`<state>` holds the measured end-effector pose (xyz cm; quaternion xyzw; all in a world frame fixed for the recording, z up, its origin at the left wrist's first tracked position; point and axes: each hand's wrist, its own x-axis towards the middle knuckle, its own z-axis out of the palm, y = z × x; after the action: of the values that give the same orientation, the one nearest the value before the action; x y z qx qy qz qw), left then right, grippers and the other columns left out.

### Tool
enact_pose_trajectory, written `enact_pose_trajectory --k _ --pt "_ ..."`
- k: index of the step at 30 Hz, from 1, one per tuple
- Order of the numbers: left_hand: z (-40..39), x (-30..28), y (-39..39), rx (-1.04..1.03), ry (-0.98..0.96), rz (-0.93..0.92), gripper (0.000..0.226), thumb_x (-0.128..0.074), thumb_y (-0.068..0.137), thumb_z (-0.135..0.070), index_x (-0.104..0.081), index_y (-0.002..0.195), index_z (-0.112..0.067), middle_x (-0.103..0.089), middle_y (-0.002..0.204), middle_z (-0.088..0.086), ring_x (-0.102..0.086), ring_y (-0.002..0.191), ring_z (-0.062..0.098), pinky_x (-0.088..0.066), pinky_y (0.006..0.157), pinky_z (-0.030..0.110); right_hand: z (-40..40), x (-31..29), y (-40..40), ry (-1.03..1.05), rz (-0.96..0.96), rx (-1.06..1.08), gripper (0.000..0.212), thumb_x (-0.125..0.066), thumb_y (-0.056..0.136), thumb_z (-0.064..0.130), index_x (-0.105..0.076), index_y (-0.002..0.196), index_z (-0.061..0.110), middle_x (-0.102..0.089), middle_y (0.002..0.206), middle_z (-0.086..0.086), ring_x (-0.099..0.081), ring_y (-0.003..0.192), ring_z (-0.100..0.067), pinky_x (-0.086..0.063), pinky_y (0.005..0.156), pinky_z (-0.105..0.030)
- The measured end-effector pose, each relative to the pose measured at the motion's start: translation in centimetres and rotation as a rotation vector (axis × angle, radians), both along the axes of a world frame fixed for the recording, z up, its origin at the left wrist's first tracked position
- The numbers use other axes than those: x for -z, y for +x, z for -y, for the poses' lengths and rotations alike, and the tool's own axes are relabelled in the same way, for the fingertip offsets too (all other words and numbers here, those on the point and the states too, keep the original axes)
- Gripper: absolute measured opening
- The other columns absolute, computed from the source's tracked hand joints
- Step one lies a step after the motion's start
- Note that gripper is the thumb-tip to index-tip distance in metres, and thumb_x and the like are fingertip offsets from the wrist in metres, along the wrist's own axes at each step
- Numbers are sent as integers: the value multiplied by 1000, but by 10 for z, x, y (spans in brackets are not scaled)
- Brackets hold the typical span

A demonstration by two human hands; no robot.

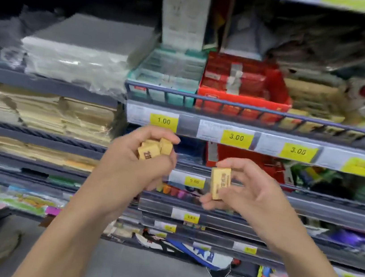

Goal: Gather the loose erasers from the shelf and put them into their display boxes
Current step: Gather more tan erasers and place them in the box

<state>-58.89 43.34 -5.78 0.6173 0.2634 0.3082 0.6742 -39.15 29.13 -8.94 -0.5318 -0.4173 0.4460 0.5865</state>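
The left hand (138, 155) is raised with curled fingers cupping a small heap of tan erasers (154, 149). To its right, the right hand (246, 189) pinches a single eraser (220, 183) upright between thumb and fingers. Farther back, behind the shelf rail (251, 109), sit a teal box (170, 70) and a red box (245, 81), with yellow price tags (236, 138) below.

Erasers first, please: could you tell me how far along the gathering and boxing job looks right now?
Gathering looks well underway: the left hand grips a bunch of tan erasers, and the right hand pinches a single tan eraser in its fingers. Boxing is left: none are yet in the yellowish display box beside the red box.
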Motion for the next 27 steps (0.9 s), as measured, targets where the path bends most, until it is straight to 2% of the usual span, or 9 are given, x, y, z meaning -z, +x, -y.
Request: enact_pose_trajectory --k 4,7,10,12,15,17,22,27 --pt "-3 -31 32 94 66 15 35 -73 64 -15 -76 95 -29 -58 76 5 -33 54 18 -29 41 25 9 -35 20 66 107 103 29 -74 85 13 -63 110 22 -70 103 -11 -72 91 -36 -61 80 -45" --pt "-2 -51 60 145 122 57 31 -71 71 -7 -76 93 -28 -60 75 3 -35 58 17 -29 41 24 16 -63 34 130 251 225 32 -80 78 27 -63 105 27 -73 98 -9 -69 85 -33 -58 75 -35" --pt "-1 -66 85 167 180 88 32 -68 71 -4 -76 92 -27 -62 72 2 -39 57 16 -31 41 23 22 -87 48 217 305 279 35 -77 86 14 -65 115 28 -72 95 -7 -68 79 -21 -54 67 -23" --pt "-1 -75 98 176 213 93 31 -70 70 -6 -76 92 -27 -60 73 5 -39 56 17 -32 41 22 24 -100 57 236 367 296 36 -73 89 9 -67 120 26 -71 95 -6 -69 80 -19 -55 70 -23" --pt "-3 -84 116 209 247 117 34 -68 70 -3 -76 93 -26 -63 72 3 -41 54 16 -32 40 23 27 -113 70 216 419 337 30 -73 87 6 -72 114 19 -74 99 -1 -72 87 -18 -55 75 -19" --pt "-5 -89 126 226 256 126 35 -68 70 -1 -76 92 -27 -65 73 1 -45 56 14 -33 41 23 29 -119 80 184 424 346 33 -72 86 2 -71 115 18 -75 102 1 -72 93 -14 -55 79 -17" --pt "-13 -92 141 221 252 107 34 -72 67 -8 -78 94 -28 -66 75 0 -43 55 15 -35 44 22 30 -128 102 132 438 314 41 -66 89 -5 -66 122 19 -76 108 0 -73 99 -17 -56 88 -23" --pt "-21 -94 147 214 236 102 30 -74 65 -15 -78 93 -25 -62 76 5 -39 53 18 -35 43 23 21 -134 122 88 457 319 35 -69 88 -1 -65 115 21 -77 100 -4 -75 92 -22 -58 87 -28"
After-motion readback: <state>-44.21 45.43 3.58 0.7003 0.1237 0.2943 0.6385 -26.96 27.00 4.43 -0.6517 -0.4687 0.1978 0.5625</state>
